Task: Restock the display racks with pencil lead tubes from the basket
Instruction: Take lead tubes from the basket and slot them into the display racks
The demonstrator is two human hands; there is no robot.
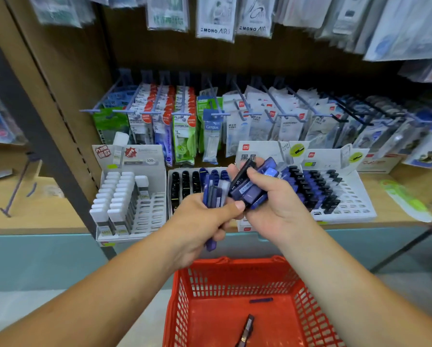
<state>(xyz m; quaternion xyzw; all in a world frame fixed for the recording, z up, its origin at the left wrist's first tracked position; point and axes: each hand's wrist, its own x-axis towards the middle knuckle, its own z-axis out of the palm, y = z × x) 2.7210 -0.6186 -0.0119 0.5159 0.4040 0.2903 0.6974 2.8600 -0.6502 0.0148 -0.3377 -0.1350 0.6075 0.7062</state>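
Fingers: my left hand is curled round a small sheaf of blue tubes. The left thumb lies across the front. Tube ends stick out above the fist, and one sticks out below.

My right hand grips a thicker, fanned mixed bundle of black and blue tubes, thumb on top, fingertips wrapped round the far side. The two lots meet or nearly meet; I cannot tell which.

Why held so (judgement): I am sorting by colour in hand. The blues are set apart on the left, probably for the blue rows. Carrying stock at rack height spares stooping for each tube.

Pose: both forearms reach forward and up from the lower corners. The wrists converge in front of the middle rack, above the shelf edge, with the palms turned toward each other.

Outward:
- The middle rack shows black rows, then blue; its right part is hidden by my hands.
- The right rack has blue and black rows at the back and open slots at the front.
- The left rack holds white-capped tubes, with open slots on its right side.
- The red basket sits below my hands. One loose blue tube and one dark tube lie on its floor.

Judgement: the basket is nearly emptied, and most of the unplaced stock is in my hands.
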